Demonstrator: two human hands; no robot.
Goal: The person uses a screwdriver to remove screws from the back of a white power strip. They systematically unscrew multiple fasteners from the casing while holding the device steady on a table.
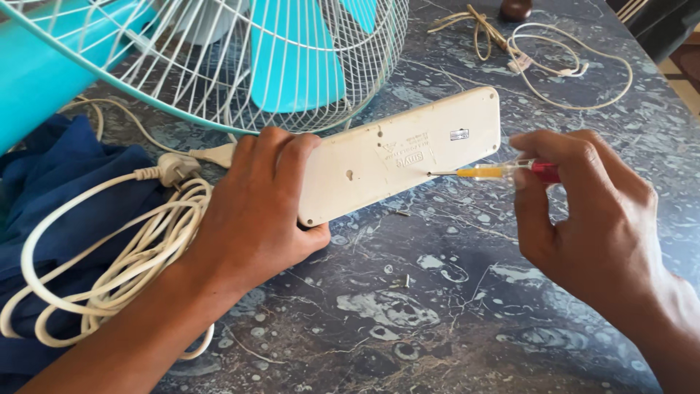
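Observation:
A cream-white power strip (pixel 408 149) lies face down on the dark marbled table (pixel 437 321). My left hand (pixel 255 208) grips the strip's near left end, thumb under its edge. My right hand (pixel 583 211) pinches a small screwdriver (pixel 496 171) with a clear yellow shaft and a red cap. Its metal tip touches the strip's back near the lower edge. The strip's white cord (pixel 117 248) lies coiled at the left, with its plug (pixel 175 168) on top.
A fan with a white wire guard (pixel 306 95) and turquoise blades (pixel 292 51) stands at the back left. Blue cloth (pixel 51 182) lies under the coiled cord. Thin white and tan cables (pixel 554 69) lie at the back right. A small screw (pixel 405 280) rests on the table.

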